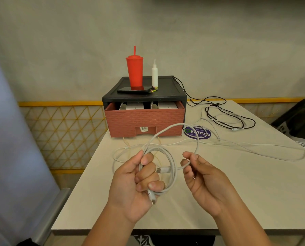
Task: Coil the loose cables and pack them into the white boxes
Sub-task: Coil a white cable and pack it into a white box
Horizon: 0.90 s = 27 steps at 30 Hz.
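The two hands are held apart above the near part of the table (237, 192), and both are holding the same white cable (164, 169). The left hand (135, 183) has its fingers curled around a bundle of several loops of it. One plug hangs down below this fist, and the other plug points to the left, in the gap between the hands. The right hand (201, 178) pinches the cable between thumb and forefinger. From this pinch the cable rises in one big arc and comes down again to the top of the left hand.

Beyond the hands, on the table, stands a black cabinet (144, 99) with a brick-red drawer (144, 121) pulled out a little. The white boxes (135, 106) stand inside this drawer, side by side, and only their upper edges are visible. On top of the cabinet are a red cup (134, 71) with a straw, a white bottle (154, 75) and a dark phone (132, 90) lying flat.

Just beyond the fingers a thin white cable (171, 144) lies loose on the table and runs far to the right of the right hand. Farther away on that side a black cable (206, 112) lies in loose loops, with one end going up behind the cabinet. Between these loops and the drawer a round purple sticker (197, 133) is on the table.
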{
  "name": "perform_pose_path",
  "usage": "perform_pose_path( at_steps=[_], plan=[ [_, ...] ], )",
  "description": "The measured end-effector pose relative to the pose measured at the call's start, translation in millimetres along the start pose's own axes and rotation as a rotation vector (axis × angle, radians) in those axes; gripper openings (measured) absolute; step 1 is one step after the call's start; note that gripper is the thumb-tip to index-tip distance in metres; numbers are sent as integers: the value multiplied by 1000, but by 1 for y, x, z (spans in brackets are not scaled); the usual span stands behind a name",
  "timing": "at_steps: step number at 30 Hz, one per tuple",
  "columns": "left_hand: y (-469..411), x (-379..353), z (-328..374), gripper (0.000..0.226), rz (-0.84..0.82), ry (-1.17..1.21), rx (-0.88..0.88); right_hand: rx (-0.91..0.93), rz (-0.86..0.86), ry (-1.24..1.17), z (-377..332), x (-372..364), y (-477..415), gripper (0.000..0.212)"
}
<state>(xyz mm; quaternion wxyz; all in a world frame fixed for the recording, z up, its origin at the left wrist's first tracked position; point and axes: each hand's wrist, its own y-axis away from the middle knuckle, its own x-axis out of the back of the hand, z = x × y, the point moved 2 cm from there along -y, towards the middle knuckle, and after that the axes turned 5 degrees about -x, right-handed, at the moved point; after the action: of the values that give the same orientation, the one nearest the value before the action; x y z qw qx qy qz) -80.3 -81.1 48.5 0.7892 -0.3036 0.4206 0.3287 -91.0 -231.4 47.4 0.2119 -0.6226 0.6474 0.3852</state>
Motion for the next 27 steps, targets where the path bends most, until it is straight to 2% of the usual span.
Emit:
perform_pose_path(
  at_steps=[4,7,13,15,19,20,23,27],
  plan=[
    [1,-9,-6,27,184,-124,-5,-83,-59,75,11,-1,0,20],
    [0,-14,-9,30,346,-235,-104,-136,-131,192,21,-1,1,29],
    [-1,-12,-10,27,415,-413,-218,-126,-317,258,31,-1,2,82],
    [-2,-11,-11,26,408,-478,-220,-84,-271,427,33,-2,6,78],
    [0,-10,-9,25,406,-565,-224,-57,-142,658,33,-2,8,35],
    [0,-10,-9,24,403,-564,-227,-53,-108,683,32,-2,9,30],
    [-1,-9,-9,25,391,-558,-221,-25,-40,767,32,0,8,29],
    [-1,-11,-10,25,382,-562,-208,18,-48,857,28,1,11,34]
  ],
)
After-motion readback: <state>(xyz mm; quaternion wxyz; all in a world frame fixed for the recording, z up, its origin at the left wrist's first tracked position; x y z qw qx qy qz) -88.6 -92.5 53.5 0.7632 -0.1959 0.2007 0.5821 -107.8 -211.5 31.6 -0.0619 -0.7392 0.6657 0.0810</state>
